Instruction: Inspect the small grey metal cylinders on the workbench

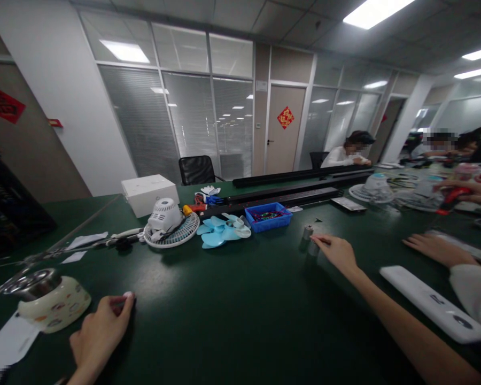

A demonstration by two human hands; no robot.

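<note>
My left hand (100,334) rests on the green table (232,299) at the lower left. Its fingers are curled and pinched together; what they hold is hidden. Just left of it stands a cream patterned pot (54,307) with a metal lid. My right hand (336,252) is stretched forward over the middle of the table. Its fingertips close on a small metal cylinder (313,249). A second small cylinder (307,231) stands upright just behind that one.
Further back lie a white fan grille with its motor (169,224), light blue fan blades (222,231), a blue parts tray (270,216), a white box (149,193) and long black rails (282,195). A co-worker's hand (439,249) and a white remote-like bar (435,303) lie at the right. Other people sit beyond.
</note>
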